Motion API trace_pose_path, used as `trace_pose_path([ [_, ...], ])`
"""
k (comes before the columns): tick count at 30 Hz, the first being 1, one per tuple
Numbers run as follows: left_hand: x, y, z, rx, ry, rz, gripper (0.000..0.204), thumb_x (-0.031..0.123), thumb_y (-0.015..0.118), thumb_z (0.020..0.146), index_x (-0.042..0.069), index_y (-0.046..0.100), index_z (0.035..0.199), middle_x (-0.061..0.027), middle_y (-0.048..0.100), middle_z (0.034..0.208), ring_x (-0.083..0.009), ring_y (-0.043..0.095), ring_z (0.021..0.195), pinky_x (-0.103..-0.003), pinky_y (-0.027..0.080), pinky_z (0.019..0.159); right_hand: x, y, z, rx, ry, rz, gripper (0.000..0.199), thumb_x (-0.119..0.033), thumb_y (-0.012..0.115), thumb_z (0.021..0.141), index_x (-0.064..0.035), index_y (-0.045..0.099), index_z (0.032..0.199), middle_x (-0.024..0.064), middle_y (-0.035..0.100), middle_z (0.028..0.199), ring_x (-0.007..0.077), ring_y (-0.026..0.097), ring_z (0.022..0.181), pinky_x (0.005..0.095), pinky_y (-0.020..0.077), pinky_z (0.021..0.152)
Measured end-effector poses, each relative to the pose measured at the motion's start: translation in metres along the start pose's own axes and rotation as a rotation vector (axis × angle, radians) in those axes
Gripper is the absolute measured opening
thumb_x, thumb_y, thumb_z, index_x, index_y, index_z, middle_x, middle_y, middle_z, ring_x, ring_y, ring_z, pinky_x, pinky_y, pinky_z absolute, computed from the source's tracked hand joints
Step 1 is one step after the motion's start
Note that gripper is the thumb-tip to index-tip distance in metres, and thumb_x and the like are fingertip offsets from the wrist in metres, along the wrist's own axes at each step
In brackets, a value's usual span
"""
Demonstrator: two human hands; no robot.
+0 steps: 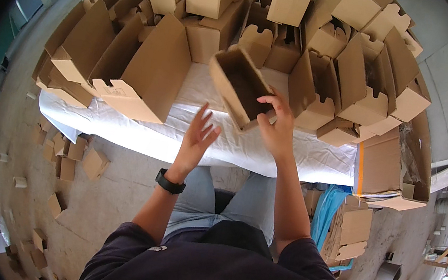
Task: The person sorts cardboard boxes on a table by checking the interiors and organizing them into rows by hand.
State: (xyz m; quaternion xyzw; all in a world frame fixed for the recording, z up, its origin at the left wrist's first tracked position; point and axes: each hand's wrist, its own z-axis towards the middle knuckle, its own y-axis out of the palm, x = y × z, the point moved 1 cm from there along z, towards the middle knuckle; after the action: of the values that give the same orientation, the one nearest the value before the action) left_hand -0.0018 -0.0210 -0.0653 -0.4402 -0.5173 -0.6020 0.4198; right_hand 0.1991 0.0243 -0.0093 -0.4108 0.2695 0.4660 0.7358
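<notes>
The right hand [277, 126] grips an open brown box [238, 85] by its near rim, thumb inside, tilting it above the white-covered table [140, 128]. The left hand [199, 131] hangs just left of it, empty, fingers spread wide. A second grip from that hand on the box's near-left wall would probably steady it best. Stacked folded boxes [285, 28] crowd the far side and both flanks, leaving only a bare strip along the table's near edge for moving.
</notes>
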Motion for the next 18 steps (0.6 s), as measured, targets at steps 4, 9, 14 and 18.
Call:
trace_pose_path([
  [4, 0.022, -0.011, 0.021, 0.238, 0.164, 0.115, 0.077, 0.022, 0.063, 0.094, 0.005, 0.016, 0.152, -0.0140, 0.015, 0.159, -0.0279, 0.018, 0.146, -0.043, 0.023, 0.115, -0.018, -0.023, 0.001, -0.120, -0.009, 0.052, 0.039, 0.010, 0.045, 0.066, -0.0026, 0.068, 0.095, 0.0157, 0.064, 0.116, 0.0346, 0.060, 0.107, 0.0382, 0.0482, 0.090],
  [9, 0.022, -0.014, 0.024, 0.083, 0.182, 0.243, 0.072, 0.017, 0.061, 0.095, 0.005, 0.019, 0.152, -0.0140, 0.021, 0.158, -0.0277, 0.024, 0.144, -0.041, 0.024, 0.114, -0.003, -0.031, 0.002, -0.196, -0.133, -0.025, 0.049, 0.017, 0.038, 0.061, -0.0034, 0.070, 0.092, 0.0133, 0.066, 0.114, 0.0316, 0.061, 0.108, 0.0375, 0.0492, 0.091],
  [14, 0.022, 0.007, 0.015, 0.009, 0.155, 0.201, 0.064, -0.006, 0.039, 0.093, 0.004, 0.019, 0.152, -0.0131, 0.026, 0.155, -0.0231, 0.023, 0.144, -0.035, 0.016, 0.117, 0.003, -0.030, -0.003, 0.037, -0.169, -0.094, 0.038, 0.017, 0.045, 0.072, -0.0047, 0.069, 0.091, 0.0127, 0.057, 0.131, 0.0295, 0.056, 0.120, 0.0331, 0.0458, 0.097],
  [18, 0.029, 0.010, 0.017, 0.021, 0.239, 0.363, 0.063, -0.006, 0.037, 0.094, 0.004, 0.017, 0.153, -0.0145, 0.026, 0.155, -0.0240, 0.023, 0.144, -0.036, 0.015, 0.117, 0.014, -0.031, -0.021, 0.239, 0.082, 0.414, 0.021, 0.009, 0.062, 0.082, -0.0049, 0.067, 0.097, 0.0115, 0.049, 0.139, 0.0256, 0.049, 0.128, 0.0357, 0.0422, 0.103],
])
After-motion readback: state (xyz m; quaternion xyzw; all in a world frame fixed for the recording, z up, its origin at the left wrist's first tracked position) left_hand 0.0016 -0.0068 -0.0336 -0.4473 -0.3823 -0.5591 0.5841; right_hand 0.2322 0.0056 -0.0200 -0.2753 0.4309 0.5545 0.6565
